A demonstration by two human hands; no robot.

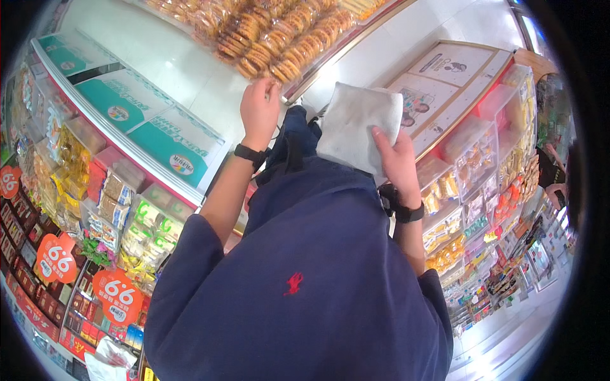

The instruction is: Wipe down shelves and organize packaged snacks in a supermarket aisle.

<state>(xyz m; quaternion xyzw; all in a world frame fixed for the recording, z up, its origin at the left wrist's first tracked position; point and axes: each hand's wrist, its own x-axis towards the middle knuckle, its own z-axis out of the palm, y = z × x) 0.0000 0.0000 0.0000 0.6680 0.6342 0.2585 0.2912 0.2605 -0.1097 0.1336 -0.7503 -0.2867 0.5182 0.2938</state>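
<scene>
- folded white cloth (pixel 359 120) is in front of you, a little right of centre, in your right hand (pixel 399 155); your thumb presses on its upper face, and the fingers beneath it are hidden.
- your right grip is closed on the cloth near its right edge. the cloth is broad and mostly flat, with faint greyish marks on its face.
- your left hand (pixel 260 105) is raised ahead of you with its fingers curled, at the near end of rows of round biscuits (pixel 267 41) under clear plastic. you cannot tell from this view whether the fingertips touch the plastic or pinch anything.
- done, as far as it shows: the cloth is picked up, folded and firmly held, and the biscuits lie in close rows.
- left, as a judgement: the handling seems partway through, since the cloth is not set down and your left hand is among the goods. how much remains cannot be told.
- around you: a white counter (pixel 210 105) with teal printed panels (pixel 121 101) on your left, a wood-edged panel (pixel 448 79) on your right, and clear bins (pixel 470 155) of wrapped snacks below it.
</scene>
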